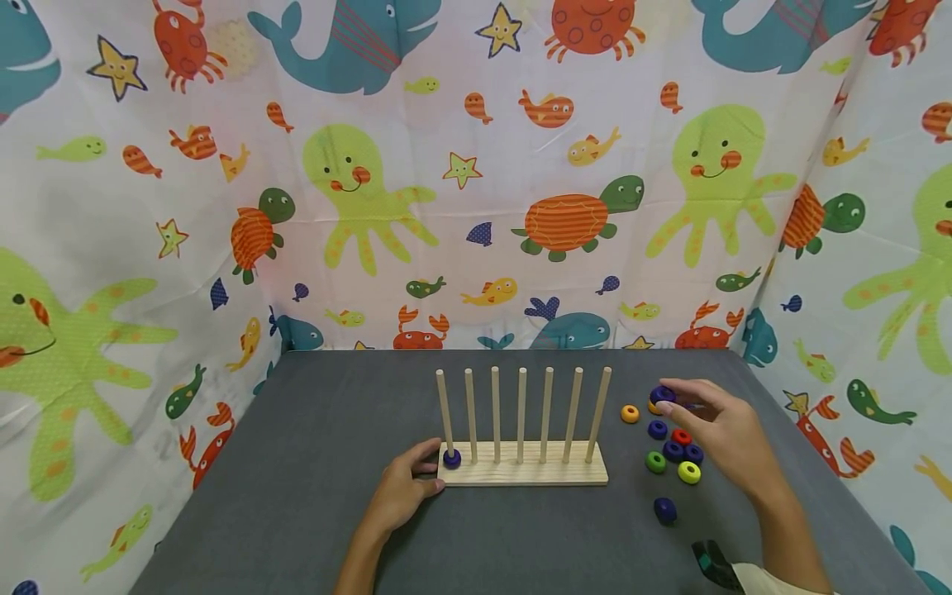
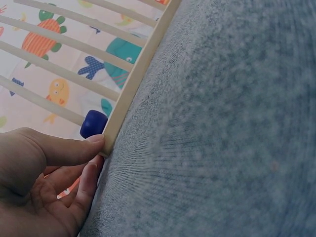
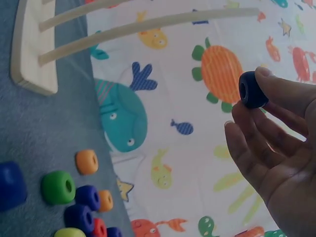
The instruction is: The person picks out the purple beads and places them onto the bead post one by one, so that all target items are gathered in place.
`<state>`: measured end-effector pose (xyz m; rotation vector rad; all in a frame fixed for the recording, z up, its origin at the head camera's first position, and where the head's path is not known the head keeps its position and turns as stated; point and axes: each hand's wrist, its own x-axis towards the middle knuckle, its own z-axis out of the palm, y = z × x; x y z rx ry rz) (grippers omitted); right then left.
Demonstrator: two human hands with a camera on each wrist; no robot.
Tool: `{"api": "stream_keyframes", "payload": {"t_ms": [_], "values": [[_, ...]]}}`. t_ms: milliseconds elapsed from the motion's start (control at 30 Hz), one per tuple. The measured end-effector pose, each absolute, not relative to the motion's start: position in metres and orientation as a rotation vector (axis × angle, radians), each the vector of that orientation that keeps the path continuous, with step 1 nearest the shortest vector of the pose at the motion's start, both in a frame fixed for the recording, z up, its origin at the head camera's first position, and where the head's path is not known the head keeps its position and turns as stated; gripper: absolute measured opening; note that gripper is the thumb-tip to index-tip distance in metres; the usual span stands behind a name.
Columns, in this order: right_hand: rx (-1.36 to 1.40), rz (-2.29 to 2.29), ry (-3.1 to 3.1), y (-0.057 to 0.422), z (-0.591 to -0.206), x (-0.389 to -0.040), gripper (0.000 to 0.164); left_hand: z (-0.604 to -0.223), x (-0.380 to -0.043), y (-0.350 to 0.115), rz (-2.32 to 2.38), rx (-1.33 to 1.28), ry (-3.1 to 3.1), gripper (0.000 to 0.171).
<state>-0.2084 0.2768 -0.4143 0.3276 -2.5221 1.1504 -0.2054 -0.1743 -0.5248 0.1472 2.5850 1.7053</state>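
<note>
Pinching a smooth, glossy blue bead point(image 3: 255, 91) between thumb and fingertips, the right hand point(image 1: 720, 428) holds its hole roughly upright. Around and below those fingers, loose beads point(image 1: 673, 451) (red, green, yellow, orange, blue) lie on grey, woven-looking cloth point(image 1: 297, 471). The left hand point(image 1: 402, 489) grips one end of the pale wooden stand point(image 1: 531, 473) between thumb and fingers; its long axis runs from them toward the right hand, and seven slim pegs point(image 1: 521, 413) point up, the nearest threaded through another bead point(image 1: 451, 462).

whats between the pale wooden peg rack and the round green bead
Only bare grey tabletop lies between the pale wooden peg rack and the round green bead; the head view shows it, and the right wrist view agrees.
</note>
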Motion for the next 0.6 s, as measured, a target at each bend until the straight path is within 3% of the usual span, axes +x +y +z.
{"api": "stream_keyframes", "payload": {"t_ms": [600], "values": [[0.427, 1.131, -2.394, 0.244, -0.383, -0.205, 0.039, -0.528, -0.208, -0.175, 1.693, 0.152, 2.604, 0.065]]}}
